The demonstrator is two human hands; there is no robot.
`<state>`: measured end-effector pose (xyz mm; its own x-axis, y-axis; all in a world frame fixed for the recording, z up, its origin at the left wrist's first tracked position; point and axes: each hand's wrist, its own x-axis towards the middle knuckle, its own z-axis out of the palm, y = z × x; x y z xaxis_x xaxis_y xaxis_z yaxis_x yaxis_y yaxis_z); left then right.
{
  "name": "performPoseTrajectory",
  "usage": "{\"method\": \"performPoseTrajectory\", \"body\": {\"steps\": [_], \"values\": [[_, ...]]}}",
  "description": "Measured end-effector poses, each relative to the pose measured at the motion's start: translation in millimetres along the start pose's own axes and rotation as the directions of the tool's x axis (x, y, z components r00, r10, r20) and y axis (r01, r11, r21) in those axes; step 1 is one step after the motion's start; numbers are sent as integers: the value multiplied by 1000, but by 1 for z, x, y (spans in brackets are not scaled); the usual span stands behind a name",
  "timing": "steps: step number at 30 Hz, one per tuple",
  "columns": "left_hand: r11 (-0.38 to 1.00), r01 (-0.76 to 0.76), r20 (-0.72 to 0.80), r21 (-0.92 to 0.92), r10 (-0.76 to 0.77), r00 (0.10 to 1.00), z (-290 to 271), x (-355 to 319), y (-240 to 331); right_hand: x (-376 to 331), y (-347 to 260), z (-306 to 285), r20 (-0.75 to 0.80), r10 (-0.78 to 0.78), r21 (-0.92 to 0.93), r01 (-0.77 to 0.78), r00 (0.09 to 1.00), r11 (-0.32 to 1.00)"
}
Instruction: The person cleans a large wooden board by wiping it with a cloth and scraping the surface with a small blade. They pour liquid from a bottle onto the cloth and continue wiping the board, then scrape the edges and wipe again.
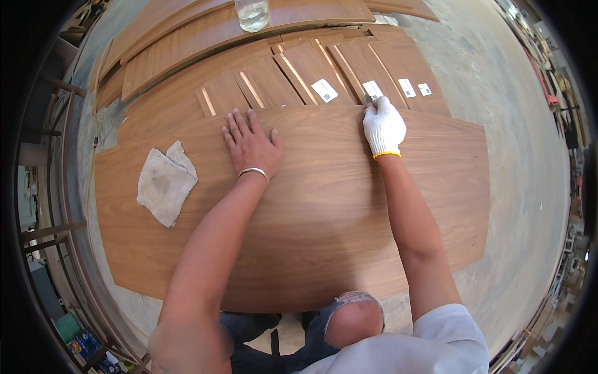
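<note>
Edge work, apparently: your left hand splayed, empty, on the wood-grain panel; gloved right hand pinching a small tool — next needs steady pressure.

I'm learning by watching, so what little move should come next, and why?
Perhaps slide the gloved right hand a little rightward along the wooden board's far edge, away from the bare left hand. The right hand seems to grip a small greyish thing at that edge, mostly hidden, and the left hand rests on the board, where it may steady it.
</note>
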<state>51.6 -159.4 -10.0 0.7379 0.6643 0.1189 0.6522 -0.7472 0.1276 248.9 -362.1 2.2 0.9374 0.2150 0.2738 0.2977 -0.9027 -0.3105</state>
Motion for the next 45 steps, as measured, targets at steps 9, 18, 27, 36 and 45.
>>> {"method": "performPoseTrajectory", "body": {"steps": [9, 18, 27, 36, 45], "values": [[1000, 0, -20, 0, 0, 1000, 4, 1, -4, -10, -38, 1, 92, -86, 68, 80, 992, 994], [1000, -7, -32, 2, 7, 999, 6, -1, -3, -8, -4, -4, 34, 9, 18, -9, 999, 1000], [1000, -18, -31, -7, 18, 999, 6, 0, -2, -36, -100, 23, 23, -259, 146, 253, 966, 956], [1000, -11, -24, -10, 11, 1000, 3, -1, -2, -23, -49, 4, -50, -103, 95, 108, 993, 990], [1000, -3, -14, 11, 3, 1000, 2, 0, -1, -36, -90, 18, -30, -186, 123, 189, 982, 974]]}}
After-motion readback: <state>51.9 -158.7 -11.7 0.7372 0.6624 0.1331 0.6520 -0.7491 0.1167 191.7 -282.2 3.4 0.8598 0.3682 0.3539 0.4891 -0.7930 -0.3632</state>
